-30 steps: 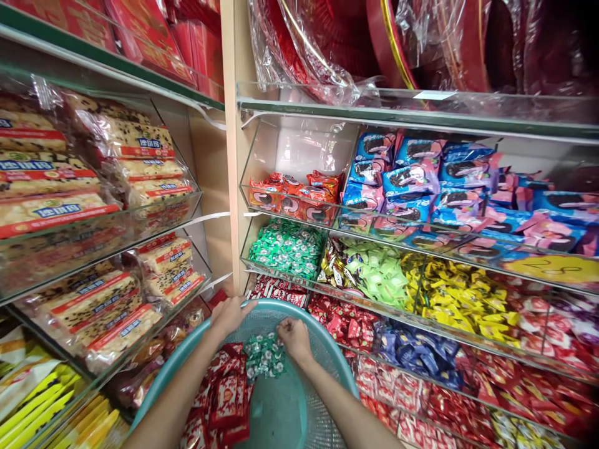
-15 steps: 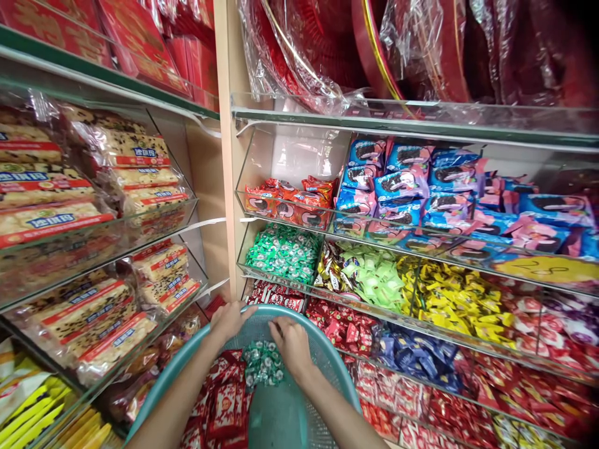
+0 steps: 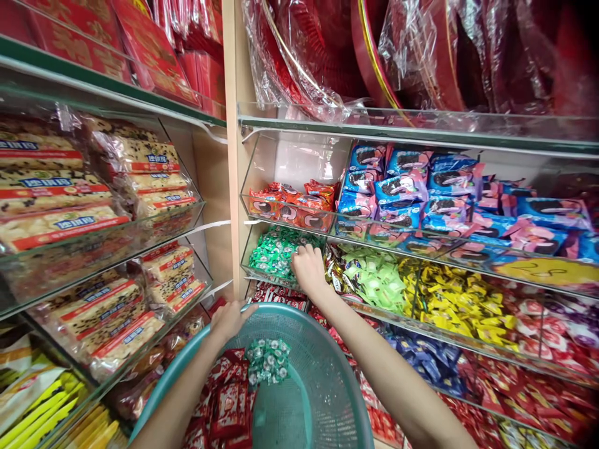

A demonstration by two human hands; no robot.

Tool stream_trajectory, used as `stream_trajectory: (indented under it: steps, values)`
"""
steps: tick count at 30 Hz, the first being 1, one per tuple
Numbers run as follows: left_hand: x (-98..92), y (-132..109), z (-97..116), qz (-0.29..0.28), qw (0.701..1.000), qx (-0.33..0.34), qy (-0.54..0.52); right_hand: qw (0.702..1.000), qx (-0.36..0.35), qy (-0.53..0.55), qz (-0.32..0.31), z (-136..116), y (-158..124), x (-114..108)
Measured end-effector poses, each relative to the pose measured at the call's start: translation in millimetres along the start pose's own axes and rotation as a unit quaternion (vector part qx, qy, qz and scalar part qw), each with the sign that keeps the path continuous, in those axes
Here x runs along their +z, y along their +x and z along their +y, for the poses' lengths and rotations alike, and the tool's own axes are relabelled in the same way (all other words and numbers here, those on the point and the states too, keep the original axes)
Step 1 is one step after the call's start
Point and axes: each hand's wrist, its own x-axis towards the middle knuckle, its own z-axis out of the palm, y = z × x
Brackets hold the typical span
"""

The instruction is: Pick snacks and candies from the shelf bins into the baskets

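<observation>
My left hand (image 3: 229, 319) is closed on the rim of a teal plastic basket (image 3: 349, 380). Inside it lie a small heap of green-wrapped candies (image 3: 269, 362) and several red packets (image 3: 229, 405). My right hand (image 3: 309, 269) is at the right side of a clear shelf bin of green candies (image 3: 276, 249), its fingers curled and their tips hidden. Whether anything is in those fingers cannot be seen. Just right of it are brown-wrapped candies (image 3: 334, 268) and pale green packets (image 3: 374, 280).
Blue cookie packs (image 3: 407, 187) and red packs (image 3: 294, 202) fill the bin above. Yellow candies (image 3: 458, 305) and blue candies (image 3: 423, 349) are to the right. Wrapped snack bars (image 3: 159, 159) line the left shelves. Glass shelf edges (image 3: 421, 134) jut out overhead.
My right hand has moved out of the basket, up and to the right, to the green candy bin. My left hand still holds the rim. The view has shifted slightly.
</observation>
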Motion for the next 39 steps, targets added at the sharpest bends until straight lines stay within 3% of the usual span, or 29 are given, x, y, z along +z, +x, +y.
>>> stream_trajectory:
  steps: [7,18,25,29,31,34,39]
  values:
    - [0.7,-1.0,-6.5,0.003,1.0,0.001,-0.007,0.998,0.015,-0.01,-0.056,-5.5,9.9,6.7]
    - [-5.0,-5.2,-5.8,0.001,1.0,0.0,-0.002,0.999,0.015,-0.018,-0.048,-3.2,6.6,8.2]
    - [-5.6,-8.2,-6.6,-0.003,1.0,0.001,0.003,0.998,0.01,-0.024,0.065,1.7,5.7,-16.3]
    - [-4.1,-9.2,-7.5,-0.001,1.0,-0.01,0.006,0.989,-0.037,0.062,0.129,-14.8,-15.5,-31.2]
    - [-2.6,-9.3,-8.5,0.003,1.0,-0.011,0.004,0.979,-0.097,0.14,0.115,-28.5,-34.2,-24.6]
    - [-0.5,-9.9,-9.6,0.009,1.0,-0.005,0.004,0.954,-0.178,0.24,0.026,-47.3,-63.6,6.3]
    - [0.5,-12.3,-8.8,0.007,1.0,-0.006,0.004,0.932,-0.228,0.264,-0.1,-63.6,-93.8,64.5]
